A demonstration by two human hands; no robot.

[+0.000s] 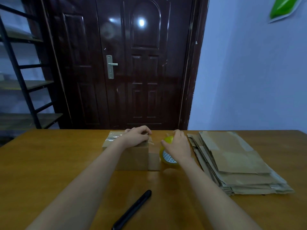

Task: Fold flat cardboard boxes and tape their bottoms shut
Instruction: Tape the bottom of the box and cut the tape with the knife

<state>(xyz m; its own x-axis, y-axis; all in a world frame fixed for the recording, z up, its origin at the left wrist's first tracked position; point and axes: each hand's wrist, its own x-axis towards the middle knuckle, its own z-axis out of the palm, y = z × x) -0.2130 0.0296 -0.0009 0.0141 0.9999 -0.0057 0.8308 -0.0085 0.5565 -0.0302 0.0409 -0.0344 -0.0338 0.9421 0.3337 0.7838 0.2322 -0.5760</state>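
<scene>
left hand [136,136]: on top of the box [131,155], fingers curled, pressing at its right top edge — looks to pinch the tape end there
right hand [178,146]: curled round the tape roll [167,155] — roll upright, just right of the box
box: folded, mid-table [66,163], clear tape across its top
flat boxes [235,161]: stacked at right
black pen-like tool [132,209]: near edge, untouched

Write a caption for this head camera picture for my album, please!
Left hand presses the brown cardboard box while right hand grips the yellow tape roll.
</scene>
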